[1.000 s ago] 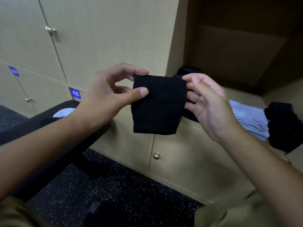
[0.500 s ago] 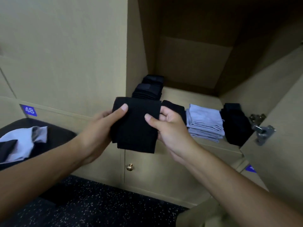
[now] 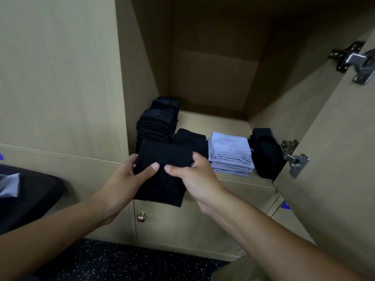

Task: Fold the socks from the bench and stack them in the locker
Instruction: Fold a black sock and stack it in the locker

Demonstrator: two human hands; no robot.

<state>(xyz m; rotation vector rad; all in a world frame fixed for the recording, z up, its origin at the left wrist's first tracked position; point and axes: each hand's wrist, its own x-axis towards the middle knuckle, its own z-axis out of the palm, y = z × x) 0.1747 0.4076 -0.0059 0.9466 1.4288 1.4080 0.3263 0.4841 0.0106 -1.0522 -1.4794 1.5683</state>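
The folded black sock [image 3: 162, 173] hung in front of the open locker [image 3: 213, 122], at its front edge near the left side. Its long axis ran roughly up and down, the top edge level with the shelf and the lower end pointing at the floor. The left hand [image 3: 123, 179] gripped its left edge, thumb laid across the front and fingers curled behind. The right hand [image 3: 194, 179] pinched its right edge, thumb on the front and fingers wrapped behind. Inside stood a tall black stack [image 3: 156, 126], a light blue stack [image 3: 230, 155] and a black pile [image 3: 265, 153] by the hinge [image 3: 294, 159].
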